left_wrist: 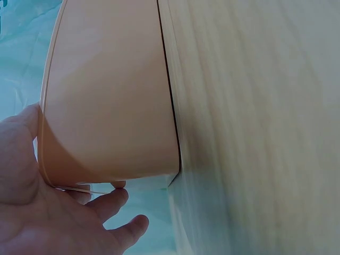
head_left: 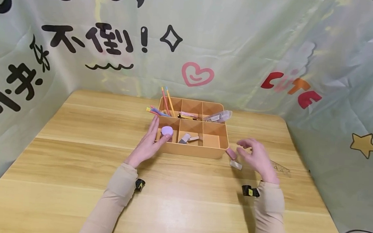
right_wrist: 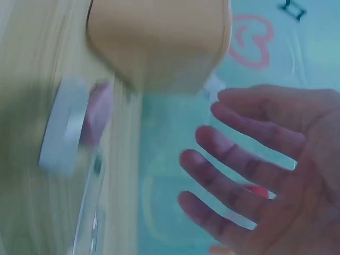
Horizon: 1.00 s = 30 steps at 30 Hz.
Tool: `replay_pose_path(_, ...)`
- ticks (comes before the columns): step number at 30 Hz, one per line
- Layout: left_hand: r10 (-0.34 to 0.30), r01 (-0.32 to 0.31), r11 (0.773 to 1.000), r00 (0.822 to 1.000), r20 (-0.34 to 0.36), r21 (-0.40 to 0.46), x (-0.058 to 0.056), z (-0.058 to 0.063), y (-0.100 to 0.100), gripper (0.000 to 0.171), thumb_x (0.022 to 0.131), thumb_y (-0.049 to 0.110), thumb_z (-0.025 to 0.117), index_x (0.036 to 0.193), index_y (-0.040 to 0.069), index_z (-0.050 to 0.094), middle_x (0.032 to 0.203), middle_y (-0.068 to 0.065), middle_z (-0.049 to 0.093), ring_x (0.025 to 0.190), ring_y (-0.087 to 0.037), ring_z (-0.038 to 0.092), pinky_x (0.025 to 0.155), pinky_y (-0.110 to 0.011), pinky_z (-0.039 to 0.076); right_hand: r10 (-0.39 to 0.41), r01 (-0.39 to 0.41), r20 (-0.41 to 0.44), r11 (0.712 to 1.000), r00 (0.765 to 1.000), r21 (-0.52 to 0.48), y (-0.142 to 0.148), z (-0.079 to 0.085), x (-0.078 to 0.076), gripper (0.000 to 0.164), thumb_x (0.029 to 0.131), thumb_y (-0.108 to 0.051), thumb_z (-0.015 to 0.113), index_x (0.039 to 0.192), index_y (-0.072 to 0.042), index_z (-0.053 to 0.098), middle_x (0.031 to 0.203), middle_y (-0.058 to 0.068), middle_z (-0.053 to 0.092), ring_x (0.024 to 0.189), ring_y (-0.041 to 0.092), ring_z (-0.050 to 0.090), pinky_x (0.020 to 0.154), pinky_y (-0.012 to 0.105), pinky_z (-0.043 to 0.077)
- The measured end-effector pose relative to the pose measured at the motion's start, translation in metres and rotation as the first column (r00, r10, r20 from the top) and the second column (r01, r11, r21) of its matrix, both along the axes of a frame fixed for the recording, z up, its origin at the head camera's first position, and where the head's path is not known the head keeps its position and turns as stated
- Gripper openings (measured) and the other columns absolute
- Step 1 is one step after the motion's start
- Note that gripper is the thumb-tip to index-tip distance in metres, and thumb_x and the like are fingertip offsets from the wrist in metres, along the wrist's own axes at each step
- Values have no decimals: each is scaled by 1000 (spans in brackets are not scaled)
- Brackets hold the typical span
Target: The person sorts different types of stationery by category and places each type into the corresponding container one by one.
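Observation:
An orange desk organizer [head_left: 190, 151] with two rows of compartments stands at the middle back of the table. My left hand [head_left: 147, 142] holds its front left corner, thumb over the front rim and fingers along the left side. A purple rounded object [head_left: 167, 131] sits in the front left compartment beside that thumb. My right hand [head_left: 255, 156] hovers right of the organizer with fingers spread and loosely bent, nothing between them. Close by on the table lie a pink block [head_left: 231, 154] and a white block [head_left: 236, 165], both eraser-like. A clear ruler [head_left: 280, 168] lies partly behind the right hand.
Pencils [head_left: 168, 102] and bundled coloured sticks [head_left: 156, 110] lean in the back left compartment. A translucent tube-like item [head_left: 219, 116] sticks out at back right. Small grey and white blocks [head_left: 185, 138] lie in the front middle compartment. A printed cloth hangs behind the table.

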<state>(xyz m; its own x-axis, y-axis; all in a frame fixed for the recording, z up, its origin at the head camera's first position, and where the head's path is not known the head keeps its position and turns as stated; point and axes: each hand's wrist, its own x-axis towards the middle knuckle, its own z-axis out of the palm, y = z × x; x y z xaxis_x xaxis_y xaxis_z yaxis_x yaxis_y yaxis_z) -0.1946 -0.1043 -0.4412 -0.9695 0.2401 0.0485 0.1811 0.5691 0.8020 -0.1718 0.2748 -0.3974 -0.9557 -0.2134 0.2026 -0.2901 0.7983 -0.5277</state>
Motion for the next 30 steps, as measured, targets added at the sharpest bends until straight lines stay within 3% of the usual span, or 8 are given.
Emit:
replay_pose_path(5,1,-1,1000,1000,-2,4,1,0,-1,87,104,47,47,162,10,-7,171,-2,-15,159,-32,3,128,-54,12,46,-55,151,997,988,57,14,3,3,19,89,-9,69,103,3,72,100,20,73,90,33,67,78,43,56)
replay_pose_path(12,2,-2,1000,1000,3,5,2,0,-1,87,104,48,47,162,10,-6,171,-2,-15,159,-32,2,128,-54,12,102,-150,376,984,921,100,13,-5,4,15,84,-13,75,92,-2,69,88,10,69,80,18,61,70,30,50)
replay_pose_path(21,5,-5,1000,1000,-5,4,2,-1,-1,87,104,49,46,162,8,-5,171,-3,-15,159,-33,3,128,-55,12,73,-121,392,988,917,100,6,-16,-1,15,79,-9,80,80,-4,66,81,7,66,74,16,55,66,28,46)
replay_pose_path(30,7,-7,1000,1000,-10,6,1,-1,-1,88,104,49,47,162,8,-4,171,-2,-14,159,-32,3,128,-55,12,71,-126,390,985,918,116,2,-19,-2,14,77,-7,81,83,-3,69,83,8,67,76,17,57,69,29,49)
